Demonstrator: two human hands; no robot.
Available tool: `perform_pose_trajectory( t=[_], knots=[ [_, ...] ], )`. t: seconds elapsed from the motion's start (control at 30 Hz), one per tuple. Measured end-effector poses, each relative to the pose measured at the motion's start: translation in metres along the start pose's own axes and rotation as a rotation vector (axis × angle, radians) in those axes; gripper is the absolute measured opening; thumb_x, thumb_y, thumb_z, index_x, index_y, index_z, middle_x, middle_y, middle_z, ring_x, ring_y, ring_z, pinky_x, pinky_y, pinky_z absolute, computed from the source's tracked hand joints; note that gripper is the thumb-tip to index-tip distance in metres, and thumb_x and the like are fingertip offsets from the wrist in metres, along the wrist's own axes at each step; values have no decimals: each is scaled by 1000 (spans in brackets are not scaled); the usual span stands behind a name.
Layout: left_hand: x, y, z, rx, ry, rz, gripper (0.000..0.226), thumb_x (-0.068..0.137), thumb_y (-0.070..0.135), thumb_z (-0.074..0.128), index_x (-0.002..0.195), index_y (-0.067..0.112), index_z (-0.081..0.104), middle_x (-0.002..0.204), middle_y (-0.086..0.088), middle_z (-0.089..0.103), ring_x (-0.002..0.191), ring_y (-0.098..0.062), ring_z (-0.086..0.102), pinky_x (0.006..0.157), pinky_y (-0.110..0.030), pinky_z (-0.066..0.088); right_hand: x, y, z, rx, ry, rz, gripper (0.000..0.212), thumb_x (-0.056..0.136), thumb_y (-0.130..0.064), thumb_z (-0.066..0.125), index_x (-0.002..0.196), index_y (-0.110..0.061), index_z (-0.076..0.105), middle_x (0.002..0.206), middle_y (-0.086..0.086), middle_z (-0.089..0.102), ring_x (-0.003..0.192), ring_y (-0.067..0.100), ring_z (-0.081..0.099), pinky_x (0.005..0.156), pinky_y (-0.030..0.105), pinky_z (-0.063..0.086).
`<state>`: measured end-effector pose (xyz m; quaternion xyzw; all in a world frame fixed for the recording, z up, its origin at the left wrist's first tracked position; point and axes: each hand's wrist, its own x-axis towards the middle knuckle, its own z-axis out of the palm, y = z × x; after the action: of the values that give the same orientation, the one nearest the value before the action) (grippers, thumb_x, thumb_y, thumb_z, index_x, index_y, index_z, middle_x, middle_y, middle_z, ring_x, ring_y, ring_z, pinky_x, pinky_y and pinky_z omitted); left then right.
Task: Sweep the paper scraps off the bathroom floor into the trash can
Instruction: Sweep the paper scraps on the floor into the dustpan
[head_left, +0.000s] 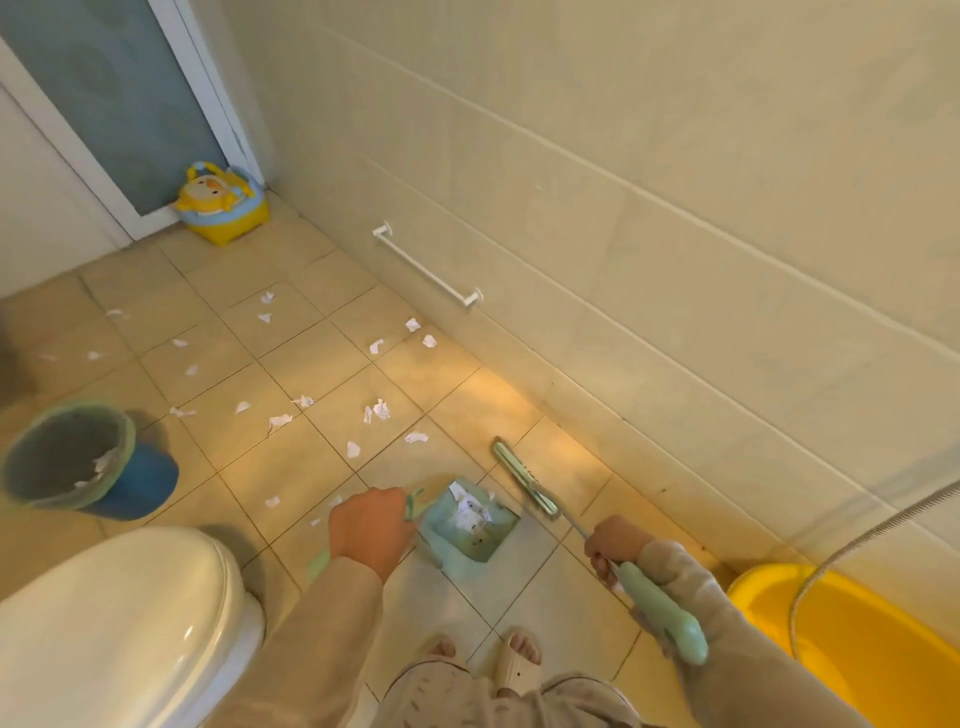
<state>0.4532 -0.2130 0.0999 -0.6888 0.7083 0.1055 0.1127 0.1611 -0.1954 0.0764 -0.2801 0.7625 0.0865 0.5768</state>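
Several white paper scraps (377, 410) lie scattered over the beige floor tiles. My left hand (370, 530) grips the green handle of a light-green dustpan (465, 525), which rests on the floor and holds a few scraps. My right hand (615, 543) grips the handle of a green broom (524, 478). Its head lies on the floor just right of the dustpan's mouth. The blue trash can (130, 480) with a green-edged liner stands at the left, with some paper inside.
A white toilet (114, 618) is at the lower left. A yellow basin (852, 644) with a shower hose over it sits at the lower right. A yellow child's potty (223, 210) stands by the door. A white rail (426, 267) is fixed low on the wall.
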Motion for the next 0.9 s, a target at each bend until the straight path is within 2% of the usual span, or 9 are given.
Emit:
perform_pose_trajectory(
  t=[0.13,0.23,0.33,0.4,0.47,0.57,0.7,0.8,0.9],
  knots=[
    [-7,-12,0,-1,-11,-39,25,89,47,55,101,27,63,102,3,68,94,-19,66,64,-25,36,2,-18,-2,13,35,-52,29,85,4,46,58,-4,48,34,6,45,29,16,43,43,21,37],
    [-13,-16,0,-4,-25,-70,25,89,47,55,102,27,63,101,3,67,93,-18,66,64,-25,37,5,-33,-6,-17,60,-125,28,87,3,47,61,-7,44,32,1,47,19,8,44,30,14,37],
    [-17,-18,-1,-14,-53,-107,25,89,46,54,102,27,64,100,2,69,92,-19,66,68,-26,43,10,-56,-13,-125,62,-191,28,88,0,50,62,-10,46,57,5,52,18,-1,44,27,10,38],
    [-19,-19,-2,14,-69,-135,24,90,43,52,103,27,64,102,1,69,94,-20,66,72,-27,46,16,-73,-18,-228,53,-217,28,88,-1,51,62,-10,46,62,6,50,18,-1,44,28,11,39],
    [-19,-15,-2,58,-86,-147,23,92,42,52,104,25,63,103,0,68,96,-21,66,74,-28,47,27,-87,-23,-299,2,-221,26,88,-2,51,63,-10,47,62,6,49,19,1,45,29,13,40],
    [-16,-5,-6,90,-112,-181,24,91,41,52,104,24,62,103,-1,68,96,-22,65,75,-30,47,37,-101,-38,-334,-177,-155,24,90,-2,47,66,-7,47,56,5,47,27,8,46,39,20,40],
    [-8,2,-12,96,-131,-257,27,89,45,53,103,24,63,103,0,69,96,-22,65,76,-29,49,50,-124,-71,-424,-293,-121,24,93,-3,43,70,-6,46,55,4,46,32,9,46,40,19,39],
    [-7,2,-14,94,-131,-305,26,87,46,55,99,25,64,99,0,70,93,-21,67,75,-29,50,59,-138,-100,-287,-382,-8,19,96,-1,36,79,-7,40,43,1,41,28,8,37,30,16,33],
    [-12,7,-12,110,-134,-355,28,86,49,55,98,26,65,97,0,71,92,-21,67,73,-28,49,65,-146,-119,-166,-431,18,20,97,1,32,80,-9,35,39,0,37,24,8,34,27,12,31]
  ],
)
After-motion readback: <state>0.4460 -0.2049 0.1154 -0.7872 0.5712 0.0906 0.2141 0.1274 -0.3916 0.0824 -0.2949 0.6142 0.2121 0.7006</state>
